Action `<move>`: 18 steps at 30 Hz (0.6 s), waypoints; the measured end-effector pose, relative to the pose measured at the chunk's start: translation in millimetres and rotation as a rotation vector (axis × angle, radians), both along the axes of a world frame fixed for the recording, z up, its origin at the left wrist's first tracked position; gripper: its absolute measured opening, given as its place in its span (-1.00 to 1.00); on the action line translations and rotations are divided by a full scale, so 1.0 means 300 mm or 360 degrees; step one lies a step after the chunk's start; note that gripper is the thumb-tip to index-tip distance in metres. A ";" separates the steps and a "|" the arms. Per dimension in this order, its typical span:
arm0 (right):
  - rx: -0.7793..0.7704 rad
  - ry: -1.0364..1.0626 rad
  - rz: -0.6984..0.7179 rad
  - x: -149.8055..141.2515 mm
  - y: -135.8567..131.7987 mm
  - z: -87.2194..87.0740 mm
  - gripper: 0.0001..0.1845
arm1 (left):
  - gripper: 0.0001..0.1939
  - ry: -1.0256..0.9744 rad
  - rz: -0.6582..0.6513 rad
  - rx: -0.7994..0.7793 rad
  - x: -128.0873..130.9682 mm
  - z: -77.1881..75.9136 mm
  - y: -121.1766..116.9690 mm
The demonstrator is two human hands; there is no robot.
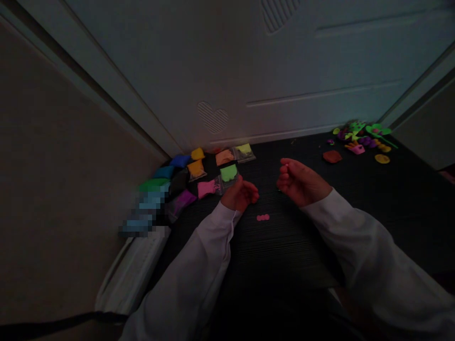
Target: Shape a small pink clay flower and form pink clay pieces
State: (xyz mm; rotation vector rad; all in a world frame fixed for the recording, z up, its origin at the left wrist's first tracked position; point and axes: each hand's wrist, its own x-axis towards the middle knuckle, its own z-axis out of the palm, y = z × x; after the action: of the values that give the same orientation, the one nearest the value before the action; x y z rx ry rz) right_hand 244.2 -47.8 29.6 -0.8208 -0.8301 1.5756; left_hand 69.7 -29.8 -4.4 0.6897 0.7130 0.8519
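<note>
My right hand [302, 183] is raised over the dark table, with thumb and fingertips pinched together on a small bit of pink clay [286, 165]. My left hand [241, 194] hovers or rests beside the bagged clay; its fingers are loosely bent and apart from the thumb, with nothing seen between them. On the tabletop between and below the hands lies a short row of small flat pink clay discs [263, 218], touching one another. A bag of light green clay [229, 173] and a bag of pink clay [206, 189] lie just behind and left of my left hand.
Several more clay packets, such as orange [196, 169] and purple [183, 202], crowd the left. A white box-like object [137, 270] stands at the left edge. Finished-looking colourful clay pieces [359, 139] sit far right, near a red-brown piece [332, 157]. A white panel [284, 113] rises behind the table.
</note>
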 end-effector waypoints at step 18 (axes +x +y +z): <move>0.0265 -0.0345 0.0047 -0.004 -0.006 0.014 -0.68 | -0.45 -0.0012 -0.0032 -0.0027 -0.002 0.004 0.002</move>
State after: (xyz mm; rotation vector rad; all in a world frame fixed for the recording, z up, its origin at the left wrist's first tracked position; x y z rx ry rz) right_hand 243.1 -49.6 33.7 -0.8707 -1.1185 1.4370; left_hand 69.3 -29.2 -3.1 0.6770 0.7045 0.8288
